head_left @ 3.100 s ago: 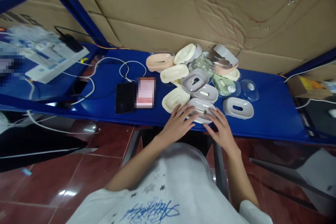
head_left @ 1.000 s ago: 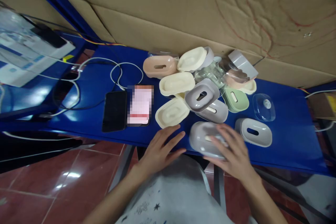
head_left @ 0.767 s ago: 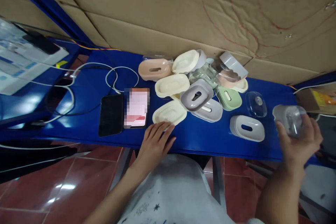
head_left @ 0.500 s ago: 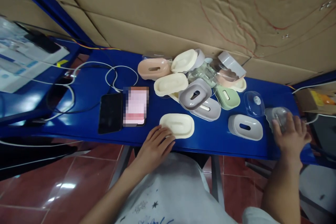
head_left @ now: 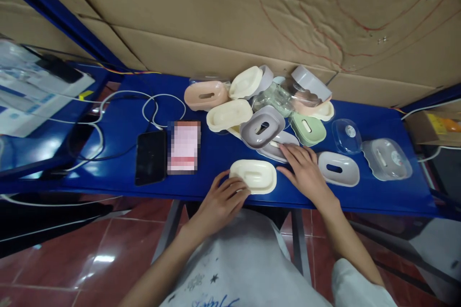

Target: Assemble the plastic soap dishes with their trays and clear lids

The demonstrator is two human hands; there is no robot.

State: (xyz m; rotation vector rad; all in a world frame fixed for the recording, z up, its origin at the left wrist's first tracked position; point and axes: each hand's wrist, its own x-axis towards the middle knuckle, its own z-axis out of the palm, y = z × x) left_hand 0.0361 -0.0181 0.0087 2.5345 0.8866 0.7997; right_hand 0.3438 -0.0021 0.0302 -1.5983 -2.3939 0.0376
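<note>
Tray in cream (head_left: 257,176): flat on the blue table (head_left: 201,186), lower centre of the frame, with no clear lid on it.
Left hand: ours (head_left: 225,199) rests bent fingers, held close together, on the tray's left end; we cannot tell whether it pinches.
Right hand: ours (head_left: 304,172) has its fingers slightly spread and thumb apart, fingertips at the lilac tray (head_left: 266,152) beside the pile.
Lidded box (head_left: 387,159): right of the frame, the one that we see plainly covered and set apart.
Slotted shell (head_left: 349,171): right of our right hand, uncovered; a loose clear lid (head_left: 346,136) lies behind it.
Pile: green box (head_left: 317,133), peach shell (head_left: 216,101) and others, mixed together at the centre, so we judge much remains unsorted.
</note>
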